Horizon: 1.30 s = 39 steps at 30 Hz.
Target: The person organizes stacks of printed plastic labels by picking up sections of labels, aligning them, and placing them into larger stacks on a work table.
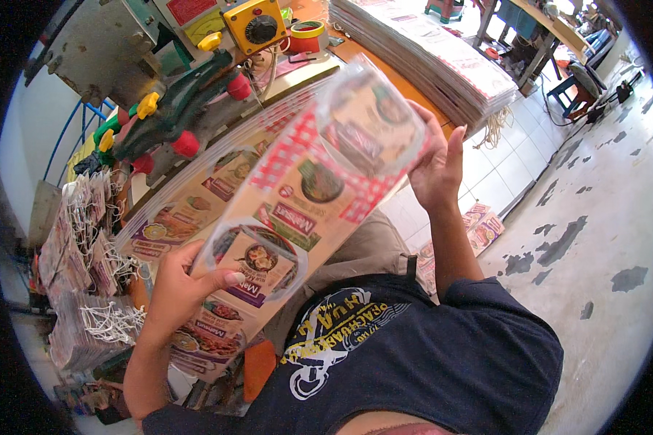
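Observation:
A long printed sheet [334, 174] with pictures of food dishes and red-and-white check bands lies slantwise across my lap, between my two hands. My left hand [185, 286] grips its lower left edge, thumb on top and fingers beneath. At the upper right edge is my right hand [435, 156], its thumb raised and its fingers partly hidden behind the sheet. The sheet's far end looks smeared by motion. Behind it, similar printed sheets [189, 199] lie layered on the machine's table.
A green machine [181, 109] with red and yellow knobs stands at the far left, beside a yellow dial box [254, 27]. Bundles of printed cards with white strings [94, 312] sit left. A tall stack of sheets [442, 58] stands at the back; more sheets [486, 228] lie on the floor.

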Motion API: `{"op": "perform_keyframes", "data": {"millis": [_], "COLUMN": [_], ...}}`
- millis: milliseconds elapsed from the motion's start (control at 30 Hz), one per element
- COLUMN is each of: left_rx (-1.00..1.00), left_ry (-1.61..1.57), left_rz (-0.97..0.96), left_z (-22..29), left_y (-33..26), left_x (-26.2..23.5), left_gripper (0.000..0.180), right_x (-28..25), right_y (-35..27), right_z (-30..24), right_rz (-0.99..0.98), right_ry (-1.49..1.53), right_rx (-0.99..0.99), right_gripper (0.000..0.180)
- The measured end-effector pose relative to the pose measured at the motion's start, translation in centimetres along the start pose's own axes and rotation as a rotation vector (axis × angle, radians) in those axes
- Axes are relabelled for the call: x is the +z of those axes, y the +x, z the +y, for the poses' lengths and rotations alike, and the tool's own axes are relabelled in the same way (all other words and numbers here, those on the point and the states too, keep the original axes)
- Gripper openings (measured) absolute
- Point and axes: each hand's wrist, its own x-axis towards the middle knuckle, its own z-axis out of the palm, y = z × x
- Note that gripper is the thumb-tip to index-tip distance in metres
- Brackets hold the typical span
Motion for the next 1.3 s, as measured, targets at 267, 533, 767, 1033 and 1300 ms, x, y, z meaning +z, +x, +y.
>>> {"op": "perform_keyframes", "data": {"millis": [267,533,767,1033,1300], "left_rx": [0.184,0.373,0.484,0.646,0.561], "left_ry": [-0.393,-0.723,-0.967,-1.118,-1.246], "left_rz": [0.063,-0.046,-0.090,-0.035,0.024], "left_z": [0.8,6.4,12.2,15.8,19.3], "left_y": [3.7,10.4,16.0,22.2,24.1], "left_x": [0.0,4.5,6.5,9.7,13.1], "left_gripper": [0.047,0.049,0.048,0.046,0.052], "right_x": [0.5,1.9,-3.1,0.0,1.5], "right_y": [-3.1,-6.4,-8.7,-9.5,-6.4], "right_z": [2.3,3.4,3.7,1.6,-2.5], "right_rz": [-0.219,-0.362,-0.449,0.159,0.419], "right_ry": [-0.207,0.108,0.238,0.125,0.014], "right_rx": [0.103,0.325,0.352,-0.014,-0.208], "right_gripper": [0.089,0.107,0.147,0.119,0.062]}}
